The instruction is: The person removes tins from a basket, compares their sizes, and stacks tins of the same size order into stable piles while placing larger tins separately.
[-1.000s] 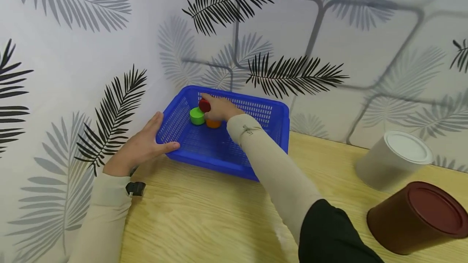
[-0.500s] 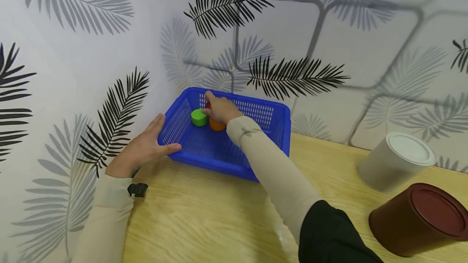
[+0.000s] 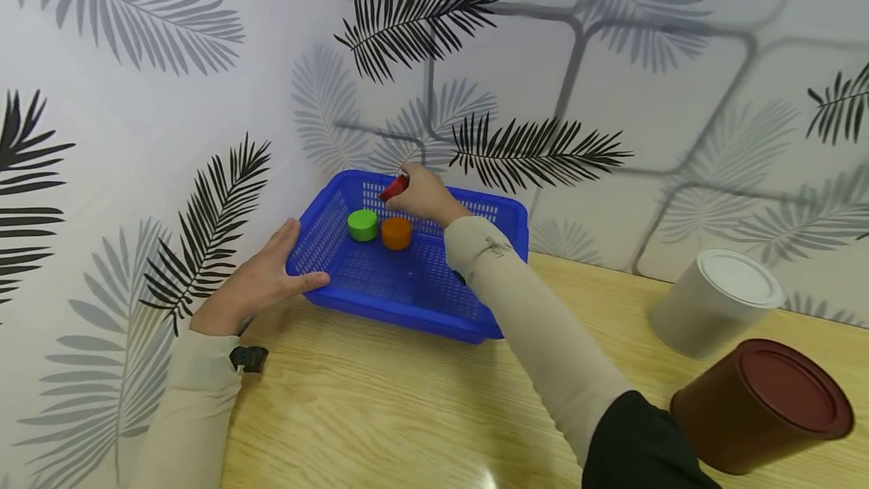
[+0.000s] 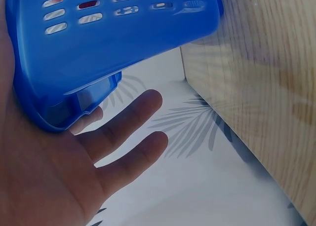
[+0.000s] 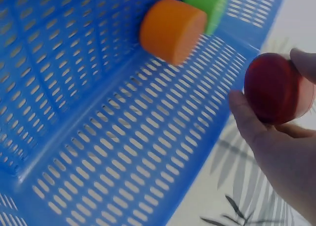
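My right hand (image 3: 422, 195) pinches a short red cylinder (image 5: 272, 88) between thumb and fingers, over the back rim of a blue plastic basket (image 3: 407, 315). Inside the basket's back left corner, a short orange cylinder (image 3: 397, 233) and a green cylinder (image 3: 363, 225) stand side by side. My left hand (image 3: 261, 278) rests against the basket's left end, its thumb on the front corner of the rim. In the left wrist view, two fingers (image 4: 133, 120) stretch out straight and spread beside the basket's outer wall.
To the right on the wooden table (image 3: 326, 413) stand a white lidded can (image 3: 713, 304) and a dark brown can (image 3: 753, 406) with a reddish lid. A leaf-patterned wall (image 3: 516, 89) rises right behind the basket and along the left side.
My right hand has lifted the red cylinder away from the orange one, up and right toward the back rim. The orange cylinder now shows fully. My left hand stays at the basket.
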A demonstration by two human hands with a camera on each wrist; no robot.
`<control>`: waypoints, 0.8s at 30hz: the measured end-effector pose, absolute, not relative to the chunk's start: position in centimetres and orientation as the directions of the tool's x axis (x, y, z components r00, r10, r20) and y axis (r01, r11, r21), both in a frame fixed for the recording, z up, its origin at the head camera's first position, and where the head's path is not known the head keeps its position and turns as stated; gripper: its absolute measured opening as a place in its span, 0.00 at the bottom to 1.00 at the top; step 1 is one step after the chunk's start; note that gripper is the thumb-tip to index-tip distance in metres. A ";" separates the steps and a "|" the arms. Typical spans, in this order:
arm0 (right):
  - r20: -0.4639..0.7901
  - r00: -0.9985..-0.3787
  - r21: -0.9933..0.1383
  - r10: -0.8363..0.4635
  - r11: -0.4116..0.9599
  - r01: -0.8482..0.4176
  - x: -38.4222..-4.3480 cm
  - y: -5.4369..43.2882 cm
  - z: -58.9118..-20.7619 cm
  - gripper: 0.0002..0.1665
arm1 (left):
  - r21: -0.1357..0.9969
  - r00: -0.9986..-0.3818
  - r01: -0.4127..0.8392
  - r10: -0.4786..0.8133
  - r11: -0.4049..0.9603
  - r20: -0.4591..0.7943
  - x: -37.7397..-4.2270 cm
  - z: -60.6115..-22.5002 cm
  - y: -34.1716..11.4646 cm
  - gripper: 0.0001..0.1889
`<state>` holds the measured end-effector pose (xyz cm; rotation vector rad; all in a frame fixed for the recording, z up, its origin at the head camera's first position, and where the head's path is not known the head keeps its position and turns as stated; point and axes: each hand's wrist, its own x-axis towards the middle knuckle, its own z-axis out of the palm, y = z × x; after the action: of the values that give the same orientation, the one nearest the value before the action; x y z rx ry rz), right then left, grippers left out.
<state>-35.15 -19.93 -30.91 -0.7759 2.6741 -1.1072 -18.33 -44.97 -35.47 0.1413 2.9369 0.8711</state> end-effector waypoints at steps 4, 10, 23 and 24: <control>0.086 -0.853 -0.731 -0.514 0.550 -0.405 -34.9 -18.5 -30.4 0.45 | 0.550 -0.993 0.078 0.114 0.831 -0.030 -18.4 -35.9 -44.9 0.62; 0.126 -0.848 -0.866 -0.515 0.361 -0.347 -34.2 -16.6 -29.4 0.43 | 0.552 -0.992 0.093 0.122 0.829 -0.016 -18.4 -36.0 -44.9 0.62; 0.173 -0.853 -0.985 -0.492 -0.064 -0.162 -32.1 -12.8 -28.0 0.42 | 0.549 -0.992 0.086 0.120 0.831 -0.025 -18.3 -35.7 -44.6 0.62; 0.171 -0.857 -0.985 -0.487 -0.079 -0.152 -32.0 -12.5 -28.0 0.41 | 0.550 -0.992 0.087 0.121 0.830 -0.026 -18.3 -35.7 -44.6 0.62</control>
<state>-31.97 -12.49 -27.98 -0.6980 1.9513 -2.0284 -18.32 -44.57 -35.69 0.1677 2.9482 0.8818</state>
